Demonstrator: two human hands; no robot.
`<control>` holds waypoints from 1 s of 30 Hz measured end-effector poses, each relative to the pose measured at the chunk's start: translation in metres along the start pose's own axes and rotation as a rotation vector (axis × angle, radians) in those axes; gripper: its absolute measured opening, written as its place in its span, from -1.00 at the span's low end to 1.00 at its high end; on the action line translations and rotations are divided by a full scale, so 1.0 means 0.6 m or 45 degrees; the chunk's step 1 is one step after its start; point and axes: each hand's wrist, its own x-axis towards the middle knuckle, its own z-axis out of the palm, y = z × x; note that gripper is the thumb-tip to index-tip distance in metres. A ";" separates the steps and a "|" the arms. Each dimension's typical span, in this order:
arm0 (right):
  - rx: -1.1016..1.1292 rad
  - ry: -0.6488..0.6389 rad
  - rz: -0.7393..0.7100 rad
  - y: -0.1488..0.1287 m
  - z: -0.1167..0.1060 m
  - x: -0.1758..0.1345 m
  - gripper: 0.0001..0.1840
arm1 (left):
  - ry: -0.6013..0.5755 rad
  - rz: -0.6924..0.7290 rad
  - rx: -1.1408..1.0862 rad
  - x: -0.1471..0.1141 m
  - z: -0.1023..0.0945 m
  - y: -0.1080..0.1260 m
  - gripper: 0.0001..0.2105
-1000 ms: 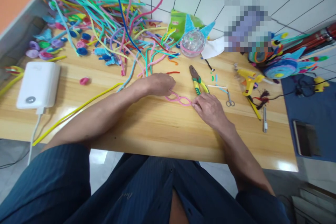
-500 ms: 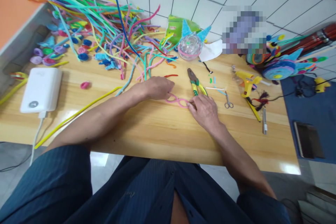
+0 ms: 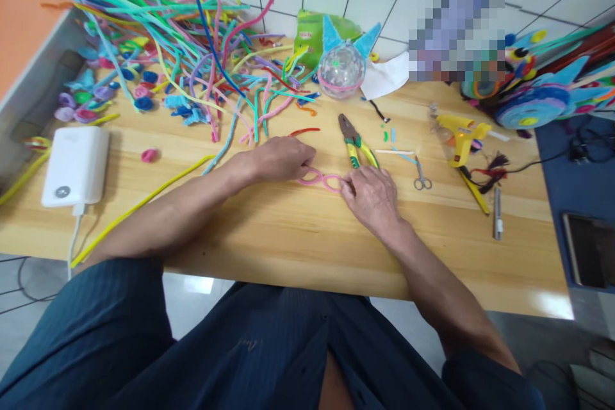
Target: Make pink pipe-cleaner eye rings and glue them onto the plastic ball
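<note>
A pink pipe cleaner [image 3: 331, 182], bent into a figure eight with two loops, lies low over the wooden table between my hands. My left hand [image 3: 284, 158] pinches its left loop, fingers closed. The right loop's outer end is pinched by my right hand [image 3: 369, 195], thumb against curled fingers. Just beyond my right hand lie pliers [image 3: 354, 141] with yellow-green handles, their jaws pointing away from me. A short red pipe cleaner piece [image 3: 305, 131] rests past my left hand.
A heap of coloured pipe cleaners [image 3: 192, 45] fills the back left. A white power bank [image 3: 77, 166] stands at left beside a long yellow pipe cleaner [image 3: 144, 208]. A clear ball with blue ears [image 3: 342, 70] sits at the back. Scissors [image 3: 423, 182], a yellow glue gun [image 3: 461, 138] and a cutter knife [image 3: 498, 214] lie right.
The two pink loops look rounder and more evenly spread than before. Both hands keep their pinch, nearly in place. The camera view has shifted slightly.
</note>
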 end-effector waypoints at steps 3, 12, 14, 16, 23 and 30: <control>0.113 0.038 0.065 0.013 -0.014 -0.002 -0.81 | 0.002 0.055 -0.070 0.004 0.002 -0.014 -0.75; 0.376 0.325 0.179 0.043 -0.048 -0.003 -0.84 | -0.041 0.164 -0.238 0.010 -0.018 -0.032 -0.71; 0.390 0.310 0.162 0.044 -0.046 -0.003 -0.83 | -0.054 0.161 -0.273 0.012 -0.018 -0.034 -0.72; 0.397 0.290 0.175 0.047 -0.043 -0.002 -0.82 | -0.052 0.164 -0.305 0.015 -0.017 -0.036 -0.73; 0.420 0.328 0.206 0.058 -0.040 -0.003 -0.82 | 0.009 0.173 -0.365 0.022 -0.005 -0.043 -0.76; 0.442 0.361 0.167 0.061 -0.029 -0.003 -0.81 | 0.039 0.137 -0.292 0.022 -0.001 -0.040 -0.73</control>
